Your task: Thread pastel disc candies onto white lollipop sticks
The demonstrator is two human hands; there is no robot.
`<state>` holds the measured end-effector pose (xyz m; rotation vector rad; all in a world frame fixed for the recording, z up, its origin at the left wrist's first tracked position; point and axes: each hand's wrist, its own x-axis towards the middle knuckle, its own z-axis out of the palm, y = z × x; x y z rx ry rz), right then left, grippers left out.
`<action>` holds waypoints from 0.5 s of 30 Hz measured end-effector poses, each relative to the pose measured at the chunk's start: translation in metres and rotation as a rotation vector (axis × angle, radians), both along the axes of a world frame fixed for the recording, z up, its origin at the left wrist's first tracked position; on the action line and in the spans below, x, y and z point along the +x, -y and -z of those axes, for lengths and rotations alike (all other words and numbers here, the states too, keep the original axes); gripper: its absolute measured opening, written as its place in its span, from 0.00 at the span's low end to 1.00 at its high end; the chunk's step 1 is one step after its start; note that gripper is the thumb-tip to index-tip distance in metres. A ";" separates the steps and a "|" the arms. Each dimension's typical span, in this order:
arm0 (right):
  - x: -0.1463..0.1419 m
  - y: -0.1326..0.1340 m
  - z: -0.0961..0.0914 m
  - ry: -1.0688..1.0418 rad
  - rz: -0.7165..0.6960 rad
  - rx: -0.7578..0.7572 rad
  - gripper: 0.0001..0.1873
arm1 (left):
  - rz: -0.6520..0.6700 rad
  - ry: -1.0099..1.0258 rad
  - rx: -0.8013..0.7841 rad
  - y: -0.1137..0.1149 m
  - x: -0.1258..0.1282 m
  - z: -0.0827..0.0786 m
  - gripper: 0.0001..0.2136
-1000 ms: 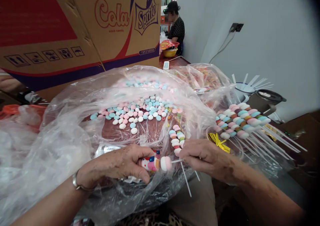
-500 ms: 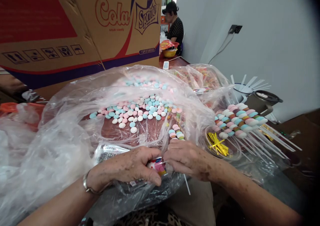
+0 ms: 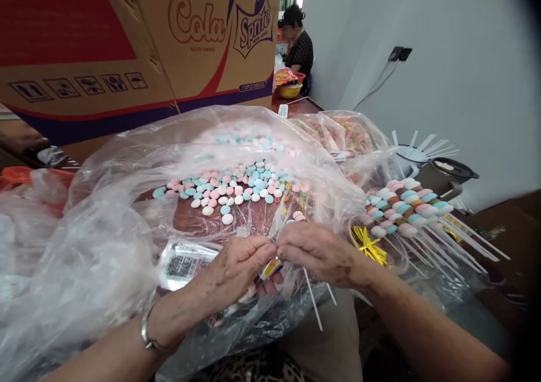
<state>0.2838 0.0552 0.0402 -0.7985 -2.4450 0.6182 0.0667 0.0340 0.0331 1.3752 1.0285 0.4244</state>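
Observation:
My left hand (image 3: 247, 263) pinches a small, shiny printed plastic bag (image 3: 271, 268) with yellow, blue and red on it. The fingertips of my right hand (image 3: 319, 255) meet the left thumb at the bag's upper edge and are closed on it. Two white sticks (image 3: 313, 298) stick out below my right hand. Just beyond that hand, the tops of pink and blue candy skewers (image 3: 298, 216) show; the rest of them is hidden. Left of my left wrist lies a clear packet with a black-and-white printed label (image 3: 186, 263).
Loose pink, blue and white candies (image 3: 226, 193) lie in a large clear plastic bag (image 3: 139, 140). At right are stacked candy skewers (image 3: 408, 207), gold twist ties (image 3: 369, 245) and a lidded mug (image 3: 448, 173). A cardboard box (image 3: 203, 83) stands behind; another person (image 3: 301, 47) sits farther back.
My left hand has turned, its thumb moving up to meet the right fingertips. The printed bag is now more covered. The right hand has shifted slightly up, hiding more of the skewers.

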 end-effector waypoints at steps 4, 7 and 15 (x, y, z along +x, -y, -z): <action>-0.016 0.003 0.007 -0.102 0.088 -0.133 0.12 | -0.105 -0.031 0.136 0.000 0.003 0.002 0.19; -0.028 0.012 0.009 -0.324 0.376 -0.309 0.09 | -0.233 -0.087 0.310 -0.002 0.006 -0.004 0.19; -0.052 0.029 0.025 -0.548 0.520 -0.627 0.08 | -0.311 0.221 0.040 -0.002 0.015 -0.001 0.17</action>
